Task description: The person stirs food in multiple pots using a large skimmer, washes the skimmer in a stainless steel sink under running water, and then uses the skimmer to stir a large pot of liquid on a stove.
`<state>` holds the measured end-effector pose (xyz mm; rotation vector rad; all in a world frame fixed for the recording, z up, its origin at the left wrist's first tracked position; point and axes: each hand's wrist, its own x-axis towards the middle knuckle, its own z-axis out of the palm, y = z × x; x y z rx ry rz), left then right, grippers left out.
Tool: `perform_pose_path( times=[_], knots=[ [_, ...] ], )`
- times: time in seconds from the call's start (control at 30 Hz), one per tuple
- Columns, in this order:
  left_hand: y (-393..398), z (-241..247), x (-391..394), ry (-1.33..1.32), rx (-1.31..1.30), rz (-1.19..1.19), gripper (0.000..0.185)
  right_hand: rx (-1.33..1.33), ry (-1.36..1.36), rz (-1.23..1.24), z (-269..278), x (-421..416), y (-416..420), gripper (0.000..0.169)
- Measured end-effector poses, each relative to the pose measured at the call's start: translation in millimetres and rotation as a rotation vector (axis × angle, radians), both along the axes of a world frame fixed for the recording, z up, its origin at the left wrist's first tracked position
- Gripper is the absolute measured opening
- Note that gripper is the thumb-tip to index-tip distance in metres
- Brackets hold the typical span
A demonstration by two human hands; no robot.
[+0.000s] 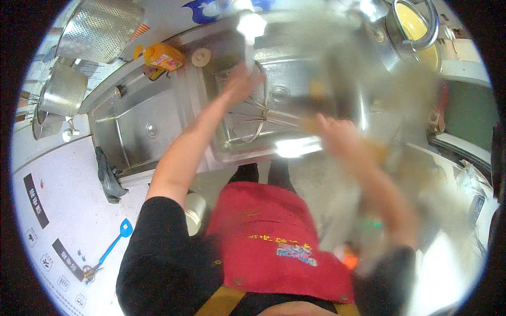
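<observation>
A wire whisk [261, 118] hangs over the right basin of a stainless steel double sink [221, 158], its loops towards the left. My right hand [336, 130] is closed round its handle. Beside the faucet [250, 35], at the back of that basin, my left hand [243, 81] is blurred, above and left of the whisk's loops. Whether its fingers hold anything cannot be told. The basin's drain [280, 94] shows behind the whisk.
An orange bottle [164, 56] and a round stopper [201, 57] are on the sink's back ledge. Perforated metal strainers [101, 29] hang at the upper left. A metal pot with yellow contents [413, 23] is at the upper right. A black cloth or bag [108, 177] drapes over the left front edge.
</observation>
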<state>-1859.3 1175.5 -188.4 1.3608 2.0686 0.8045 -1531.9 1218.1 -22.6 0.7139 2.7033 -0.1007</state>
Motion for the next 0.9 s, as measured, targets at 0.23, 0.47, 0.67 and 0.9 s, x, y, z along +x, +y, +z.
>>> perform_pose_path(
  times=[0.23,0.47,0.67,0.9],
  knots=[
    [2,-25,-37,-0.277,0.101,-0.003,0.055,0.034,0.009,0.065,15,-28,6,0.017],
    [-15,-16,-28,-0.312,0.046,0.141,0.063,0.050,-0.054,0.097,27,-34,2,0.016],
    [-13,-8,8,0.148,0.344,0.079,0.057,0.077,-0.065,0.037,30,-27,12,0.018],
    [-17,2,-6,-0.174,0.194,0.118,0.048,0.032,-0.067,0.021,45,-35,5,0.017]
  ],
)
